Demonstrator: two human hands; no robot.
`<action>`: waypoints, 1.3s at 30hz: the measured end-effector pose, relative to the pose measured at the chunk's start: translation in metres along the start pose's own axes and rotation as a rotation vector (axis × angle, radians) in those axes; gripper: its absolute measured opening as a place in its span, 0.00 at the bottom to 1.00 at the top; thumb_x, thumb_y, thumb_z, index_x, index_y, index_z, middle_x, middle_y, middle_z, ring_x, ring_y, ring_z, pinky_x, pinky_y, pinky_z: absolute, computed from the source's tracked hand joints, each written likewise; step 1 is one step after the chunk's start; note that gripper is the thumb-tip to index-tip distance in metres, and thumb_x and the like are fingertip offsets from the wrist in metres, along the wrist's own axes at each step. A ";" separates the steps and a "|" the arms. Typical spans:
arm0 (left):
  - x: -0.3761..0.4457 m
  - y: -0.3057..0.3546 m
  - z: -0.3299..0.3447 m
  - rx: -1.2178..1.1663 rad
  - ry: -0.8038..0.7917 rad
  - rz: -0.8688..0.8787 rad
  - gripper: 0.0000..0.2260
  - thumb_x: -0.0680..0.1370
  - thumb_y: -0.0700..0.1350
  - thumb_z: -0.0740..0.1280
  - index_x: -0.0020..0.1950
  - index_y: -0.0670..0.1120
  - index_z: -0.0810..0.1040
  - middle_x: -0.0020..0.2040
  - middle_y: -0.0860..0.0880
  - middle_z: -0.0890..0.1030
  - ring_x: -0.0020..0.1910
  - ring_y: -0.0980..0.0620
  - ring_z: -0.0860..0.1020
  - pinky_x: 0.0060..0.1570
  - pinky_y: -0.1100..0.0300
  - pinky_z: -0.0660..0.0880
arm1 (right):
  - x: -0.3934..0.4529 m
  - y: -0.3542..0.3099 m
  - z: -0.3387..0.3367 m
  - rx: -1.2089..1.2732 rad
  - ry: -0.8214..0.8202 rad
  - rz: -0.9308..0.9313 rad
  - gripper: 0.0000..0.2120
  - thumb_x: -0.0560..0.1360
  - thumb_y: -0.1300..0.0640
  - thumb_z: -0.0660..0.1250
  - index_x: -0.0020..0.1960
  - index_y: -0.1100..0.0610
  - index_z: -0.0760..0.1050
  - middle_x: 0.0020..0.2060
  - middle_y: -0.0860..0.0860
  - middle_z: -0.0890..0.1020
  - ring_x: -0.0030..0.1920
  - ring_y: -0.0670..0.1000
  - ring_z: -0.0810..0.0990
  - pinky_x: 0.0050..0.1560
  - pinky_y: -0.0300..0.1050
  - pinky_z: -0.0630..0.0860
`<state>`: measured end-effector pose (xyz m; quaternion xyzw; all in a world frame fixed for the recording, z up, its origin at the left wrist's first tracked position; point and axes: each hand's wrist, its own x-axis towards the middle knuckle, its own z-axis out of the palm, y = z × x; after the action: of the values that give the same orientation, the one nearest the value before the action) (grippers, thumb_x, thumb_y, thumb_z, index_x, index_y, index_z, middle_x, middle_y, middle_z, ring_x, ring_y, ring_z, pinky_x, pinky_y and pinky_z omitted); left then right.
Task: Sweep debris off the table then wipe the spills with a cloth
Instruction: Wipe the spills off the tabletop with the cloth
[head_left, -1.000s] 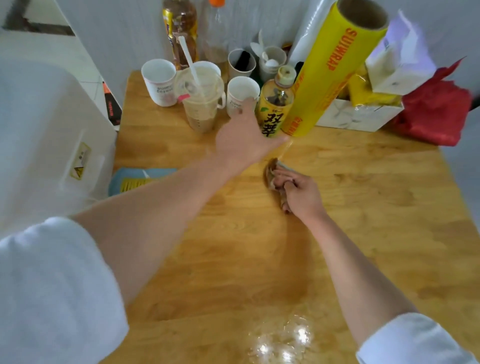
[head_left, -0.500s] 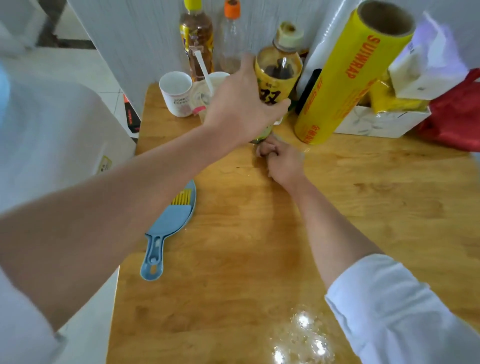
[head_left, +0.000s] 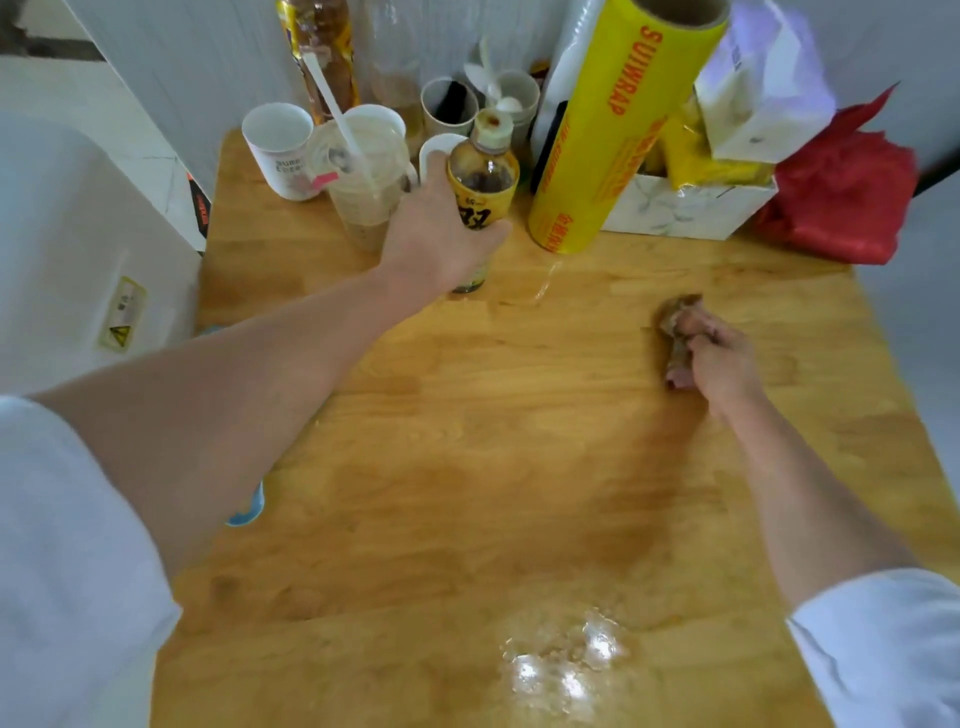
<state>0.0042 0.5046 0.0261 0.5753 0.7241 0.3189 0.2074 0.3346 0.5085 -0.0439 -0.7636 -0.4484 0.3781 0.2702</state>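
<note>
Wiping stage is underway, judging by the layout. Bench (head_left: 467, 467), wooden, is carrying a dark damp patch toward the viewer from the right hand and a glossy puddle (head_left: 563, 667) well nearer still, not yet reached. Yellow wrap roll (head_left: 618, 130) is leaning against the wall, just right of the left hand. Left hand (head_left: 441, 239) is wrapping its fingers round the bottle (head_left: 483, 182), probably holding it aside so the wet streak (head_left: 545, 283) just beside its base can be wiped. Right hand (head_left: 711, 358) is clutching the bunched brown cloth (head_left: 675, 317), pressing it onto the bench. Pale wall behind; white appliance on the left.
</note>
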 end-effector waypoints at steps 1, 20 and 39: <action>0.003 -0.001 0.002 -0.011 -0.010 -0.017 0.35 0.72 0.59 0.73 0.72 0.45 0.63 0.59 0.49 0.78 0.59 0.46 0.77 0.50 0.59 0.71 | 0.003 0.002 -0.002 -0.027 0.019 0.008 0.16 0.81 0.62 0.57 0.56 0.47 0.80 0.47 0.49 0.82 0.23 0.46 0.79 0.23 0.41 0.78; -0.176 -0.019 0.016 0.443 -0.626 -0.014 0.16 0.83 0.47 0.56 0.70 0.55 0.74 0.72 0.52 0.71 0.68 0.48 0.72 0.63 0.52 0.72 | -0.114 0.094 -0.056 -0.094 -0.146 -0.119 0.15 0.79 0.67 0.59 0.49 0.55 0.83 0.46 0.54 0.86 0.22 0.41 0.75 0.21 0.36 0.74; -0.370 -0.026 -0.014 0.515 -0.637 -0.107 0.22 0.82 0.41 0.55 0.76 0.56 0.66 0.74 0.47 0.64 0.72 0.40 0.63 0.67 0.47 0.67 | -0.412 0.158 0.075 -0.365 -0.746 -0.777 0.20 0.77 0.61 0.58 0.63 0.50 0.80 0.68 0.43 0.76 0.65 0.48 0.77 0.66 0.43 0.72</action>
<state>0.0699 0.1411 -0.0066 0.6399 0.7086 -0.0779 0.2870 0.2206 0.0766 -0.0678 -0.3917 -0.8193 0.4116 0.0765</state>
